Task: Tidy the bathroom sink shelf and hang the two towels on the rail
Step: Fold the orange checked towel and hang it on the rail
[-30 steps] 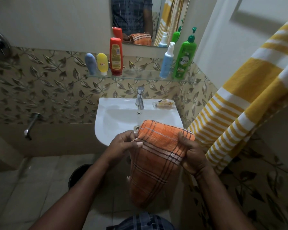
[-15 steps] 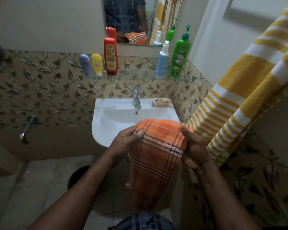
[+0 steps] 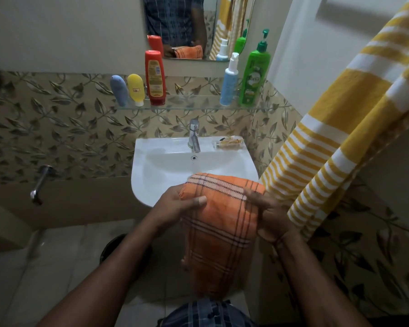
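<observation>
An orange checked towel (image 3: 220,223) hangs folded in front of the white sink (image 3: 165,166). My left hand (image 3: 175,206) grips its upper left edge, thumb on top. My right hand (image 3: 267,213) grips the upper right edge. A yellow and white striped towel (image 3: 335,142) hangs down the right side; its rail is out of view. On the glass shelf (image 3: 194,103) stand a blue tube (image 3: 119,90), a yellow tube (image 3: 136,89), a red bottle (image 3: 155,77), a light blue spray bottle (image 3: 229,82) and a green pump bottle (image 3: 254,74).
A chrome tap (image 3: 194,135) rises at the back of the sink, with a soap dish (image 3: 228,141) to its right. A mirror (image 3: 194,24) hangs above the shelf. A wall tap (image 3: 40,182) sticks out at the left. A dark bin (image 3: 115,247) sits on the floor under the sink.
Both hands have lifted the orange towel slightly and drawn it closer together, the left thumb now lying across its front. The bottles on the shelf have not moved.
</observation>
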Motion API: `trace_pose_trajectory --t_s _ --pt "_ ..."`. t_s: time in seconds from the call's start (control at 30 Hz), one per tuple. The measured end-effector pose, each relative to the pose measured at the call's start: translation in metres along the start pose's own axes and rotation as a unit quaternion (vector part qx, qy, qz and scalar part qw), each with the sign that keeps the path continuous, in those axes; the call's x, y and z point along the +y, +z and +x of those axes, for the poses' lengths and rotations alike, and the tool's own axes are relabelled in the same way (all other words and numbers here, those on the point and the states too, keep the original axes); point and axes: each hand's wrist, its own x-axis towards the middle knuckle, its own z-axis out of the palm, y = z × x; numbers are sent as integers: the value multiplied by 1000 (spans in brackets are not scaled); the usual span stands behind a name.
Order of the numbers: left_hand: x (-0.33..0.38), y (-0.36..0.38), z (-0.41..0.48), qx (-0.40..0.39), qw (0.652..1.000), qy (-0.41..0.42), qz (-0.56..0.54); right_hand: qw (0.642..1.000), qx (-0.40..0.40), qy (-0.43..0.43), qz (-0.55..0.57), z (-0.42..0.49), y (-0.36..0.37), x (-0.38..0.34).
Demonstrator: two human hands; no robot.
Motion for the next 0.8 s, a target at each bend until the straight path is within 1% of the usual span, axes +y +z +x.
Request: trace_pose_trajectory --t_s 0.07,0.13,0.17,0.23,0.3,0.4,0.43,0.5,0.57,0.6,0.67,0.73,0.8 --pt "4 5 -1 9 999 1 -32 999 -34 8 42 -3 -6 0" --pt "7 7 -1 19 999 -5 -46 997 -40 10 73 -5 -12 15" --pt "8 7 -1 26 999 -6 -44 997 -28 13 67 -6 -13 24" --pt "5 4 0 36 999 -7 -28 1000 9 6 17 -6 -8 34" --pt "-2 -5 -2 10 1000 -21 -14 1000 24 -11 -9 -5 -2 34" --pt "-10 -12 -6 -72 996 -39 19 998 35 -43 6 -6 1 26" --pt "-11 -12 -7 -76 996 -32 28 998 45 -46 8 -5 -2 27" --pt "-14 -10 -5 -42 999 -13 16 999 27 -37 -3 -5 -2 31" --pt "-15 -6 -2 -16 1000 -1 4 999 20 -8 -38 -2 -4 38" --pt "-15 -6 -1 -22 1000 1 2 998 25 -6 -51 -2 0 37" --pt "-16 -8 -2 -47 999 -6 13 996 66 -28 -58 3 -1 36" --pt "-21 -12 -4 -73 996 -17 57 994 96 -39 -37 9 -2 30" --pt "-33 -14 -7 -84 993 -38 80 994 100 -51 -17 15 -3 24"
